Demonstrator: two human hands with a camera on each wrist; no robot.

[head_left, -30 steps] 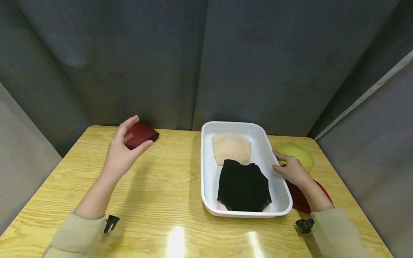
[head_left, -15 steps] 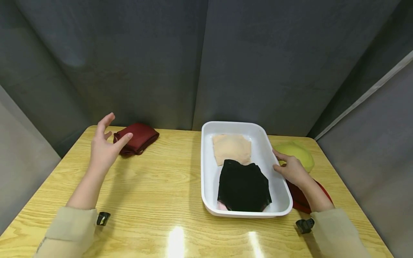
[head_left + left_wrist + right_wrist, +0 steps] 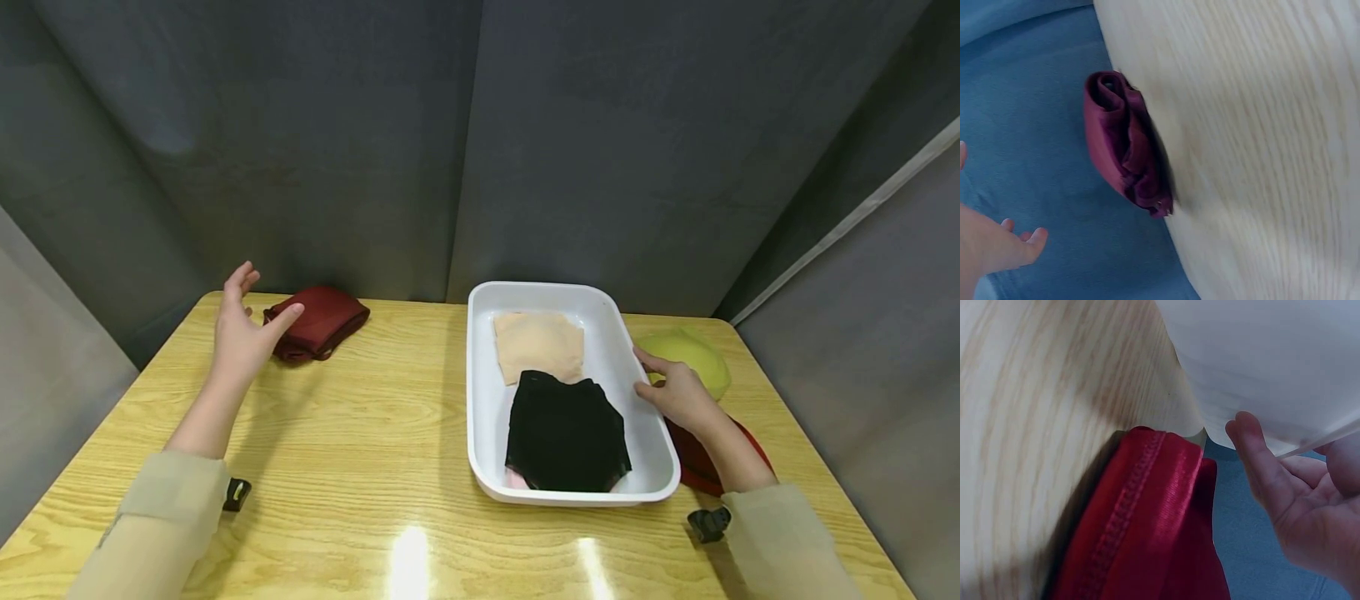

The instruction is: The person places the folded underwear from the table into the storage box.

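Note:
My left hand point(image 3: 243, 342), fingers spread and holding nothing, hovers just left of a folded dark red garment point(image 3: 330, 321) near the table's back edge. The left wrist view shows the rolled folds of this garment point(image 3: 1107, 140), with the fingertips apart from it. At the right, my right hand point(image 3: 681, 402) grips the side rim of a white plastic tub point(image 3: 474, 400); in the right wrist view fingers point(image 3: 1250, 434) lie along the outer wall. Inside the tub, a black garment point(image 3: 566, 437) lies at the front, over something pink, and a beige folded garment point(image 3: 536, 342) lies behind it.
Right of the tub are a yellow rounded garment point(image 3: 693, 362) and a bright red garment point(image 3: 1147, 506) with a stitched band, partly hidden by the right arm in the head view. Grey curtains point(image 3: 360, 150) stand behind the wooden table point(image 3: 360, 450) and along its sides.
My left hand has moved left, away from over the dark red garment, uncovering it, and has slowed in the last half second. The right hand and tub have stayed put.

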